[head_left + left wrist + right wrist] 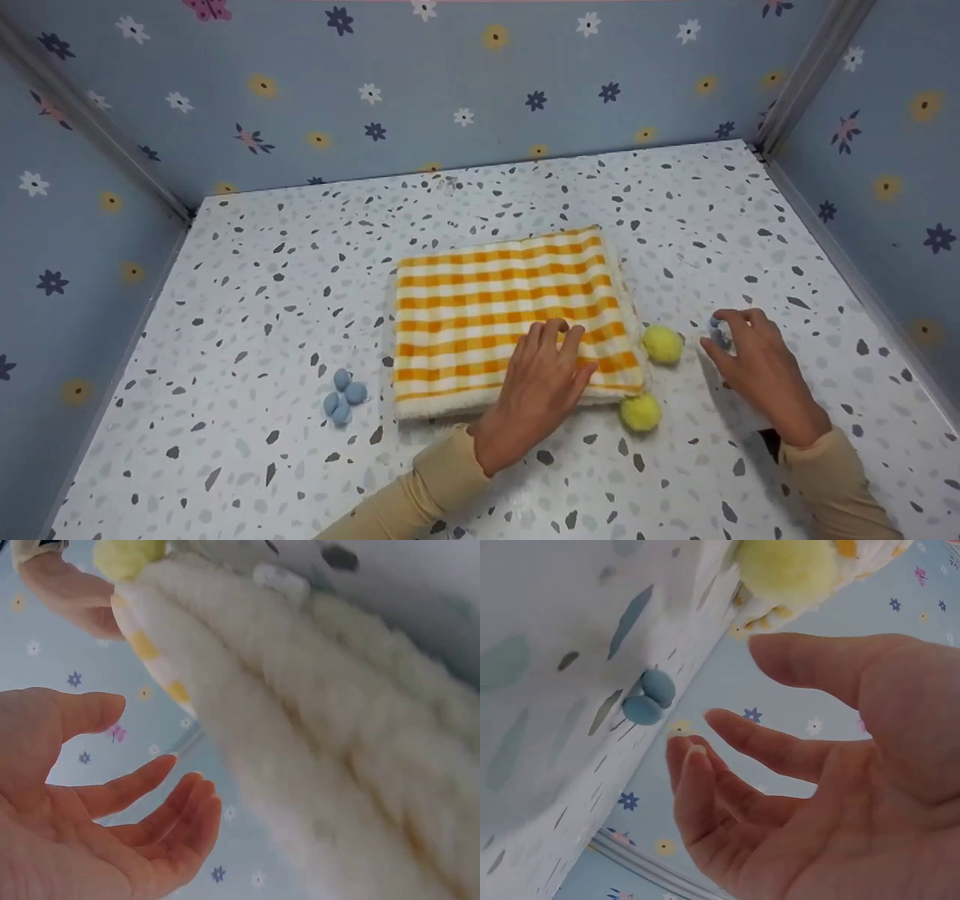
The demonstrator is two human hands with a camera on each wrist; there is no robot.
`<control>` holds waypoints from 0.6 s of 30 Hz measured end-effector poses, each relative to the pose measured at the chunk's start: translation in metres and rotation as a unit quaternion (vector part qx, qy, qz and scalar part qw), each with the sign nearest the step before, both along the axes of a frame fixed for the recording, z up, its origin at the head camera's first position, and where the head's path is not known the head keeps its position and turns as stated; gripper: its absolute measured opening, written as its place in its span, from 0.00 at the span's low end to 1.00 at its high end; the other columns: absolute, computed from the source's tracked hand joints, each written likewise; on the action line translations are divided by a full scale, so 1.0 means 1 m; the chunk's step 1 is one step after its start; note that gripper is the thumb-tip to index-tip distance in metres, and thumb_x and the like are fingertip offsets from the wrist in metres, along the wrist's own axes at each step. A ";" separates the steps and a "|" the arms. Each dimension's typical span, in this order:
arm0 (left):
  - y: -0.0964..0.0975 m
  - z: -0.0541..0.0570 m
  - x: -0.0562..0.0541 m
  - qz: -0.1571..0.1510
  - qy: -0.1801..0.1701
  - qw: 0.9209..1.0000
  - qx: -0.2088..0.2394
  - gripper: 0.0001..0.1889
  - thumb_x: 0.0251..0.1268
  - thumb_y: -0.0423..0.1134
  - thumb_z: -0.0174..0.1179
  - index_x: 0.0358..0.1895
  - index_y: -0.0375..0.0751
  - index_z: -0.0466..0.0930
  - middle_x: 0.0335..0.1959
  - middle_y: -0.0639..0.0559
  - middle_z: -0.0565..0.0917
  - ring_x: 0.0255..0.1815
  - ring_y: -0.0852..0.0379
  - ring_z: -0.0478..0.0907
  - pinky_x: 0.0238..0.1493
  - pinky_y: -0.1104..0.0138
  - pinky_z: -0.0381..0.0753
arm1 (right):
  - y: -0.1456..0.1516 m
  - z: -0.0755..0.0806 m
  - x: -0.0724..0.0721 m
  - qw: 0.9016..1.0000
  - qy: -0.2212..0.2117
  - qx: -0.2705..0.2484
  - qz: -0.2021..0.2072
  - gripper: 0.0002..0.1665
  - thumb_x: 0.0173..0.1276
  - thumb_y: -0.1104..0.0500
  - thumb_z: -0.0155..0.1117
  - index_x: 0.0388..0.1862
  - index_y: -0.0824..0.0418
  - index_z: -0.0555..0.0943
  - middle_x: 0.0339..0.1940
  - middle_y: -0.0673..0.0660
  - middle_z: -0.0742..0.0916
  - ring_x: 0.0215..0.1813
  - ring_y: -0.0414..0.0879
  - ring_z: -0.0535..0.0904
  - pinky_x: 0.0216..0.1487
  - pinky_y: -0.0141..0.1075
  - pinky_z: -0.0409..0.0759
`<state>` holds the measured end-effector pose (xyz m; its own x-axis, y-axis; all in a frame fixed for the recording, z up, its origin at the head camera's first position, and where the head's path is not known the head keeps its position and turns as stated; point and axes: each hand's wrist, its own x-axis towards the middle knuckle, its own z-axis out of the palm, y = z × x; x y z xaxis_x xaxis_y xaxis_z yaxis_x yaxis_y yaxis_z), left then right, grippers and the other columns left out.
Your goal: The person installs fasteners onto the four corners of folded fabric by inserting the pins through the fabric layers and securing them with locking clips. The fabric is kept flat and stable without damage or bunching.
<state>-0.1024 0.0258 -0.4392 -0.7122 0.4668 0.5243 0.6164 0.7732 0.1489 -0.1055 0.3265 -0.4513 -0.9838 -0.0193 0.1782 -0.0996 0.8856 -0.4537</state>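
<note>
A folded orange-and-white checked blanket [495, 300] with a fluffy white underside lies mid-table; yellow pompoms [663, 345] sit at its right edge. My left hand [541, 375] is over the blanket's right front part. In the left wrist view, its loosely bent fingers [135, 784] show air between them and the fleece [285, 682]. Off to the right, my right hand [761, 367] hovers with thumb and fingers parted around a few small blue balls [720, 334]. The right wrist view has these smooth blue balls [658, 687] on the table, apart from the fingertips [679, 746].
Left of the blanket, a cluster of several blue balls [345, 396] lies on the speckled white table [262, 300]. Blue flower-patterned panels [450, 67] stand along the back and both sides.
</note>
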 end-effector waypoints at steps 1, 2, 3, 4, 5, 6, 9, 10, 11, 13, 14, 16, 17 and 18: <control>0.003 -0.002 0.001 -0.006 0.000 1.000 -0.007 0.21 0.69 0.49 0.69 0.56 0.39 0.80 0.49 0.45 0.78 0.44 0.50 0.76 0.46 0.63 0.79 | 0.001 -0.001 0.000 1.000 -0.012 0.004 -0.003 0.24 0.72 0.64 0.66 0.63 0.72 0.75 0.53 0.74 0.75 0.49 0.67 0.72 0.43 0.60 0.74; 0.006 -0.004 0.002 -0.013 -0.002 1.000 -0.012 0.21 0.68 0.50 0.69 0.55 0.40 0.80 0.48 0.46 0.78 0.43 0.51 0.75 0.44 0.64 0.79 | 0.001 -0.001 0.000 1.000 -0.023 0.007 -0.007 0.23 0.72 0.64 0.65 0.62 0.72 0.75 0.53 0.73 0.75 0.48 0.66 0.72 0.43 0.59 0.74; 0.008 -0.007 0.002 -0.021 -0.006 1.000 -0.015 0.21 0.68 0.51 0.69 0.55 0.41 0.80 0.47 0.46 0.78 0.42 0.52 0.75 0.43 0.65 0.78 | 0.002 -0.002 -0.001 0.999 -0.031 0.010 -0.009 0.23 0.72 0.65 0.65 0.62 0.72 0.75 0.52 0.73 0.75 0.47 0.65 0.72 0.42 0.58 0.74; 0.010 -0.009 0.003 -0.029 -0.013 0.999 -0.018 0.22 0.68 0.52 0.69 0.54 0.41 0.80 0.47 0.47 0.78 0.41 0.52 0.74 0.42 0.66 0.77 | 0.002 -0.002 -0.001 0.999 -0.038 0.013 -0.009 0.22 0.72 0.65 0.64 0.62 0.72 0.75 0.51 0.72 0.75 0.46 0.64 0.72 0.41 0.57 0.74; 0.012 -0.011 0.004 -0.037 -0.021 0.999 -0.018 0.22 0.68 0.53 0.69 0.54 0.41 0.79 0.47 0.46 0.78 0.40 0.52 0.74 0.41 0.66 0.77 | 0.003 -0.002 -0.002 0.999 -0.040 0.017 -0.006 0.22 0.71 0.66 0.64 0.61 0.73 0.76 0.49 0.72 0.76 0.44 0.63 0.73 0.41 0.56 0.74; 0.013 -0.013 0.005 -0.046 -0.032 0.998 -0.020 0.23 0.68 0.54 0.68 0.55 0.42 0.79 0.47 0.46 0.77 0.40 0.53 0.74 0.40 0.66 0.76 | 0.004 -0.003 -0.002 0.999 -0.043 0.017 -0.004 0.21 0.71 0.67 0.64 0.61 0.74 0.76 0.48 0.72 0.77 0.43 0.62 0.74 0.40 0.54 0.74; 0.015 -0.018 0.006 -0.062 -0.055 0.996 -0.031 0.24 0.69 0.57 0.65 0.58 0.43 0.78 0.48 0.45 0.78 0.41 0.53 0.74 0.40 0.66 0.75 | 0.005 -0.003 -0.004 0.999 -0.049 0.013 0.009 0.19 0.69 0.71 0.64 0.58 0.75 0.77 0.45 0.72 0.79 0.41 0.60 0.76 0.41 0.53 0.75; 0.015 -0.019 0.006 -0.066 -0.060 0.995 -0.034 0.25 0.69 0.57 0.64 0.59 0.44 0.77 0.49 0.45 0.78 0.41 0.52 0.74 0.41 0.66 0.75 | 0.005 -0.003 -0.005 0.999 -0.052 0.011 0.012 0.18 0.69 0.71 0.64 0.57 0.76 0.77 0.44 0.72 0.80 0.41 0.60 0.76 0.41 0.53 0.75; 0.015 -0.020 0.006 -0.070 -0.061 0.995 -0.037 0.24 0.70 0.55 0.64 0.60 0.44 0.77 0.50 0.44 0.78 0.42 0.52 0.75 0.41 0.66 0.75 | 0.006 -0.003 -0.006 0.998 -0.056 0.009 0.015 0.17 0.69 0.72 0.64 0.55 0.75 0.77 0.43 0.71 0.81 0.41 0.60 0.77 0.41 0.54 0.75; 0.015 -0.022 0.006 -0.076 -0.057 0.995 -0.037 0.20 0.72 0.48 0.65 0.61 0.44 0.77 0.49 0.45 0.79 0.42 0.52 0.74 0.40 0.66 0.74 | 0.006 -0.002 -0.007 0.998 -0.068 -0.001 0.013 0.15 0.69 0.72 0.63 0.53 0.75 0.77 0.43 0.71 0.82 0.42 0.60 0.77 0.42 0.54 0.76; 0.014 -0.023 0.005 -0.080 -0.053 0.995 -0.034 0.19 0.72 0.44 0.65 0.60 0.44 0.77 0.48 0.46 0.79 0.41 0.52 0.74 0.39 0.66 0.73 | 0.006 -0.001 -0.008 0.997 -0.071 -0.005 0.013 0.14 0.69 0.72 0.63 0.52 0.75 0.78 0.43 0.71 0.82 0.43 0.60 0.78 0.43 0.54 0.76; 0.014 -0.024 0.004 -0.088 -0.041 0.995 -0.026 0.16 0.70 0.36 0.63 0.59 0.43 0.78 0.45 0.48 0.80 0.39 0.53 0.74 0.37 0.68 0.71 | 0.006 0.000 -0.009 0.997 -0.081 -0.007 0.010 0.12 0.69 0.72 0.63 0.51 0.74 0.78 0.43 0.71 0.82 0.42 0.60 0.78 0.42 0.53 0.77; 0.014 -0.024 0.004 -0.093 -0.036 0.995 -0.020 0.16 0.68 0.33 0.62 0.58 0.43 0.78 0.44 0.49 0.80 0.38 0.53 0.74 0.36 0.68 0.70 | 0.006 0.000 -0.010 0.996 -0.083 -0.007 0.008 0.12 0.69 0.72 0.64 0.50 0.74 0.79 0.42 0.71 0.83 0.42 0.60 0.79 0.42 0.53 0.77; 0.014 -0.025 0.003 -0.096 -0.032 0.995 -0.016 0.15 0.68 0.31 0.61 0.57 0.43 0.79 0.42 0.50 0.80 0.37 0.54 0.74 0.35 0.69 0.70 | 0.006 0.001 -0.010 0.996 -0.086 -0.008 0.006 0.11 0.69 0.71 0.64 0.50 0.74 0.79 0.42 0.71 0.83 0.42 0.61 0.79 0.41 0.53 0.77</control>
